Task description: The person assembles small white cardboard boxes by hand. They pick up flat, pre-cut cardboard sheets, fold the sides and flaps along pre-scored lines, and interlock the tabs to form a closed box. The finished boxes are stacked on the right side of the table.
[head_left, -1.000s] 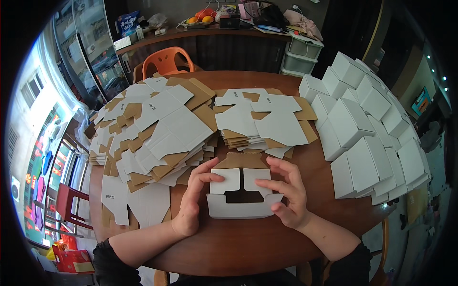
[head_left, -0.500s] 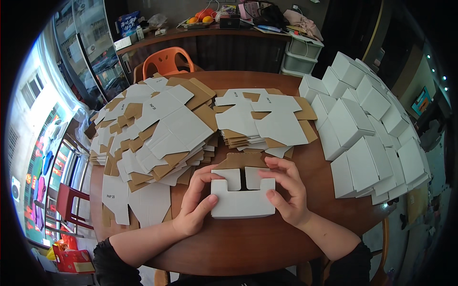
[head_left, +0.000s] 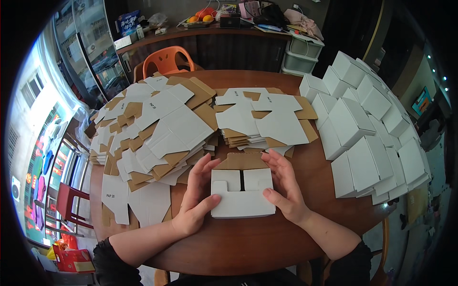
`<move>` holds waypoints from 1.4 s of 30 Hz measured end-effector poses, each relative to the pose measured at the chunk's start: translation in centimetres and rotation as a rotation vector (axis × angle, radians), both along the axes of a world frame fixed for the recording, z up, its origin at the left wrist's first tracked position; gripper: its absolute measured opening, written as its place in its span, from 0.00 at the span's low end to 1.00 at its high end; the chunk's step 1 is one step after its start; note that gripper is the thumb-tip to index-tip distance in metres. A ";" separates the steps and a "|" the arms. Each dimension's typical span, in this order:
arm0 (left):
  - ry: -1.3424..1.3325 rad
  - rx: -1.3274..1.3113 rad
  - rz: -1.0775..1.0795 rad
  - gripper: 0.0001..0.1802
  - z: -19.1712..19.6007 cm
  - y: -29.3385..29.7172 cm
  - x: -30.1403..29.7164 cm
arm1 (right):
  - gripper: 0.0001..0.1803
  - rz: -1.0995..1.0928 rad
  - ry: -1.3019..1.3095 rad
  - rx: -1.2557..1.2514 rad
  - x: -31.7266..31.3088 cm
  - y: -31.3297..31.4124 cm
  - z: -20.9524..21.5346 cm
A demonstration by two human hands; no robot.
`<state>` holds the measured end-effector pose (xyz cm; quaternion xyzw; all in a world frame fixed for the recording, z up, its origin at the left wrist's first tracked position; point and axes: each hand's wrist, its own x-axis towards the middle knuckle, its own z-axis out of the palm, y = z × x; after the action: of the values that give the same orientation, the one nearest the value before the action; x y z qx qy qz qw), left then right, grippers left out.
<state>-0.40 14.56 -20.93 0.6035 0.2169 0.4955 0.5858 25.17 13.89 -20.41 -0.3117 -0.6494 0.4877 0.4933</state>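
Observation:
A small white cardboard box (head_left: 242, 205) lies on the table in front of me, its brown-inside flap (head_left: 240, 161) standing up at the far edge. Two white inner flaps meet across the top with a narrow dark gap between them, and the near panel's corner tabs lie flat against them. My left hand (head_left: 195, 198) grips the left side, thumb on the near left corner. On the opposite side my right hand (head_left: 285, 190) does the same, thumb pressed near the right tab. The fingers of both hands run along the box's sides, partly hidden on the left.
Flat unfolded cartons form a large uneven pile (head_left: 167, 124) at the left and a smaller stack (head_left: 262, 114) at the middle back. Folded white boxes (head_left: 353, 124) are heaped along the right. An orange chair (head_left: 167, 59) stands beyond the table's (head_left: 210, 252) far edge.
The near panel's corner tabs have gone down flat onto the inner flaps. My fingers have moved off the top flaps and out to the box's sides.

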 end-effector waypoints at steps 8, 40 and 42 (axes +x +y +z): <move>0.076 -0.126 -0.073 0.41 1.2 0.1 0.1 | 0.42 0.053 0.031 -0.043 -0.6 -0.2 0.6; 0.110 -0.006 0.004 0.31 -1.1 0.7 -0.5 | 0.21 0.129 0.153 -0.122 0.2 0.3 0.0; 0.118 0.012 0.009 0.28 -1.2 0.7 -0.5 | 0.17 0.109 0.125 -0.102 0.2 0.3 -0.1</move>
<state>-0.93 15.25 -22.10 0.6341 0.2506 0.4630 0.5664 25.39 14.16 -20.50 -0.2695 -0.6075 0.5650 0.4891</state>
